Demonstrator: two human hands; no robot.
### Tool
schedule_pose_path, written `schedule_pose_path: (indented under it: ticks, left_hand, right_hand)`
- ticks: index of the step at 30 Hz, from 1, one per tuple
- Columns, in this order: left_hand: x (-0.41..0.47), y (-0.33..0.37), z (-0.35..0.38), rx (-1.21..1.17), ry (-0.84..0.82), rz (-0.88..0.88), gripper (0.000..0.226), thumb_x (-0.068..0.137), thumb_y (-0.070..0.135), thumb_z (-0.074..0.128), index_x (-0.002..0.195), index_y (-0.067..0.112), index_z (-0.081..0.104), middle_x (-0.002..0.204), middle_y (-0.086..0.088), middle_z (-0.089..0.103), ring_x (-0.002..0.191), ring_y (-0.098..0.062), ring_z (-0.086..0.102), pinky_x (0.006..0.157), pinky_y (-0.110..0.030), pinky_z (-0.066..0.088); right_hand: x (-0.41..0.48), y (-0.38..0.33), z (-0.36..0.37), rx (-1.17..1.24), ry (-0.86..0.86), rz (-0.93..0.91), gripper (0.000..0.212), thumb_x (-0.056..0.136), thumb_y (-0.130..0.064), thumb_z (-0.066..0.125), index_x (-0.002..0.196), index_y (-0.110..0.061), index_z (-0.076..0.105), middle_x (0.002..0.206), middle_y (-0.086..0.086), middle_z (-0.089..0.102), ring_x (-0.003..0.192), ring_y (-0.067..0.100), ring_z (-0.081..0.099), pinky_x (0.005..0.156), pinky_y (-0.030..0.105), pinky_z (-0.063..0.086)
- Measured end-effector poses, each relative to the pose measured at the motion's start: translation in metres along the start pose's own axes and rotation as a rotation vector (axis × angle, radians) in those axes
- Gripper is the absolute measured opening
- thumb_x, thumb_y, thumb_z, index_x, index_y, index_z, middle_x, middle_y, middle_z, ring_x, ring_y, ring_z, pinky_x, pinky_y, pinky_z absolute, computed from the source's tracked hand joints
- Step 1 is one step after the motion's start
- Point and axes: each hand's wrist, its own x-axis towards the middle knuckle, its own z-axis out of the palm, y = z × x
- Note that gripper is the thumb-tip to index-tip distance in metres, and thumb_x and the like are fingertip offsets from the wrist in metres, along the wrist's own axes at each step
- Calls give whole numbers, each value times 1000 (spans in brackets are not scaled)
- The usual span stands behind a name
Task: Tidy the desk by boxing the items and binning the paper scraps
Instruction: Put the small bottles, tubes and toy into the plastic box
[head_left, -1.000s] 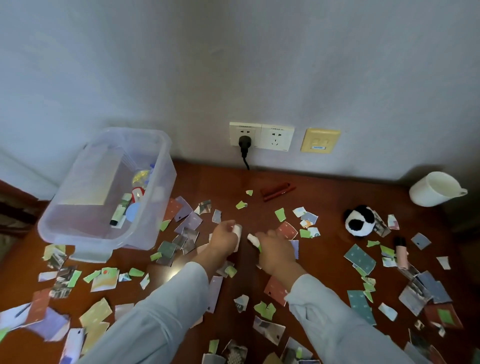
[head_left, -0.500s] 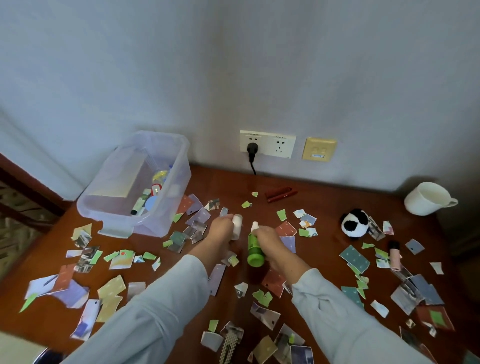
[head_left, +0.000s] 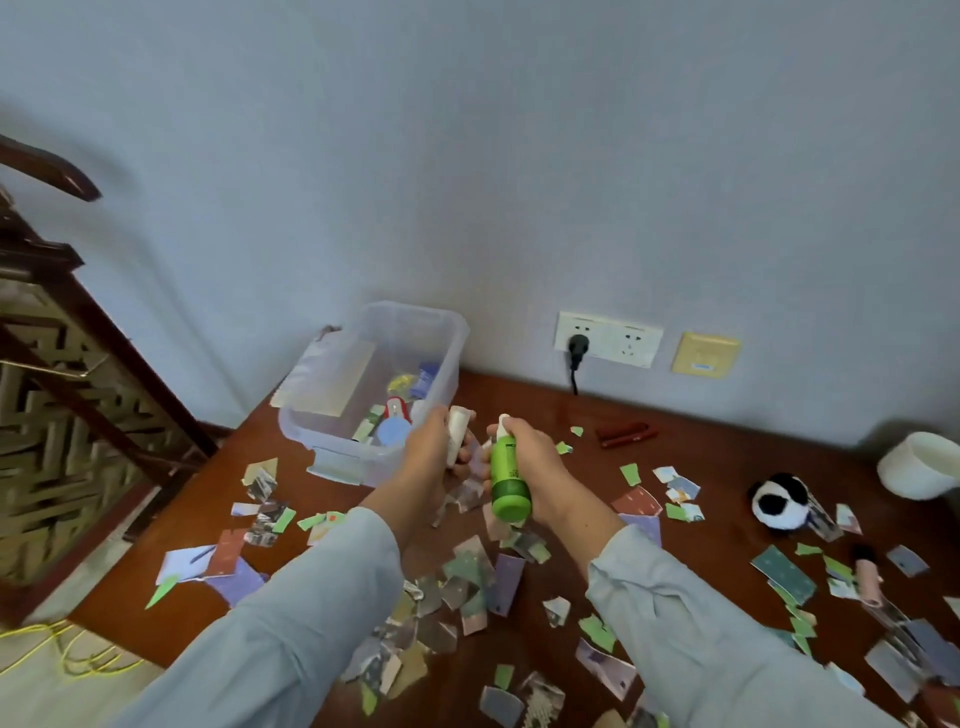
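Legible text: none.
Dark print on the green bottle (head_left: 510, 470) and the blue sticker (head_left: 702, 367) on the yellow wall plate (head_left: 705, 349) were too blurred to read.

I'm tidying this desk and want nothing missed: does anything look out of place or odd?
Torn paper scraps are strewn across the whole desk. The green bottle in the right hand looks uncapped: the left hand holds a white cap apart from it.
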Motion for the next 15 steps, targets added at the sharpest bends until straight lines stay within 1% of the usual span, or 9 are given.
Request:
schedule_pose_path:
  ticks: [3, 4, 5, 7, 8, 10, 13, 14, 15]
  left_hand:
    - [7, 30, -27, -5, 23, 44, 31, 96, 33, 40, 91, 11, 62, 55, -1, 46, 35, -9, 41, 35, -13, 31]
    - [10, 40, -35, 19, 39, 58, 29, 96, 33, 43, 90, 12, 63, 58, -2, 45, 38, -9, 43, 36, -14, 33]
    - [15, 49, -43, 54, 56, 73, 26, 95, 32, 46, 88, 14, 63, 62, -2, 46, 43, -10, 44, 39, -17, 35]
    - [29, 64, -60, 126, 100, 111, 22, 94, 30, 49, 82, 16, 62, 69, -5, 50, 57, -15, 47, 49, -23, 38]
    - [37, 70, -69, 177, 127, 139, 22, 95, 30, 50, 82, 17, 62, 74, -7, 54, 64, -17, 49, 55, -26, 39]
    - [52, 80, -86, 295, 129, 211, 18, 96, 28, 51, 91, 16, 64, 87, -7, 61, 75, -18, 55, 60, -26, 42]
    - [73, 88, -111, 431, 87, 358, 16, 95, 20, 56, 108, 13, 62, 95, -3, 63, 77, -7, 56, 56, -12, 44]
    - [81, 88, -120, 487, 83, 406, 18, 93, 17, 59, 108, 9, 63, 94, -3, 64, 77, -9, 57, 55, -9, 43]
    - [88, 87, -128, 557, 87, 445, 17, 91, 15, 62, 106, 8, 64, 93, -4, 65, 80, -12, 59, 59, -10, 44]
  right_hand:
    - [3, -17, 44, 12, -2, -66, 20, 99, -23, 47, 90, -6, 53, 65, 13, 52, 43, 22, 52, 42, 26, 48]
    - [7, -20, 58, 0, 0, -98, 18, 98, -21, 47, 92, -5, 53, 67, 14, 52, 47, 24, 54, 44, 29, 51]
    - [12, -23, 72, -26, 8, -140, 15, 97, -19, 49, 93, -5, 54, 70, 15, 52, 53, 26, 55, 50, 35, 54]
    - [26, -27, 98, -148, 53, -256, 12, 94, -19, 54, 88, -9, 56, 76, 14, 56, 67, 27, 57, 68, 46, 55]
    - [32, -29, 110, -223, 85, -316, 10, 93, -20, 57, 86, -11, 57, 79, 11, 58, 72, 24, 57, 74, 45, 53]
    - [42, -31, 130, -323, 120, -402, 9, 92, -22, 59, 86, -15, 58, 83, 6, 59, 76, 20, 57, 75, 36, 48]
    - [61, -24, 153, -479, 128, -492, 8, 89, -23, 61, 86, -16, 61, 87, 5, 61, 77, 17, 57, 75, 31, 45]
    - [68, -19, 158, -560, 143, -516, 8, 88, -25, 63, 89, -16, 63, 91, 5, 63, 80, 16, 58, 76, 28, 46]
    - [75, -12, 159, -637, 149, -535, 10, 86, -26, 65, 91, -17, 66, 92, 5, 64, 81, 16, 60, 75, 27, 46]
